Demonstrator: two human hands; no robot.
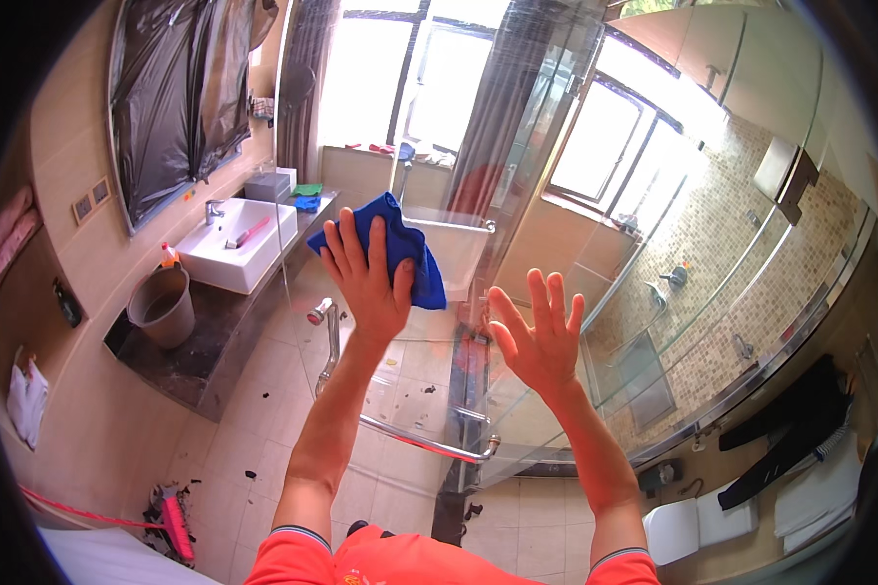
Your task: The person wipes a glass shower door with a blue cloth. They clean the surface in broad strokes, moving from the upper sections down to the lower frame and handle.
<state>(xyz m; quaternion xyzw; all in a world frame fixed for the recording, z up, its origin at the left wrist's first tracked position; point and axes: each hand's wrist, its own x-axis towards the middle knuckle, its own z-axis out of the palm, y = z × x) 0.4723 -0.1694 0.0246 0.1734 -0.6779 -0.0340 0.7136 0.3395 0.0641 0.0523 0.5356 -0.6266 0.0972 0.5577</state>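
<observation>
My left hand [369, 281] lies with spread fingers over a blue cleaning cloth [421, 259], which seems pressed to a clear glass panel of the shower enclosure. One corner of the cloth sticks out past the thumb. Further right, my right hand [541, 340] is raised with its fingers apart and holds nothing; whether it touches the glass I cannot tell. A chrome handle bar [428, 442] crosses the glass low down, between my forearms.
Left, a dark stone counter [241, 351] carries a white basin [252, 267] and a grey bucket [162, 307]. A pink broom [177, 523] and dark scraps lie on the tiled floor [263, 446]. A white toilet [673, 528] stands at lower right.
</observation>
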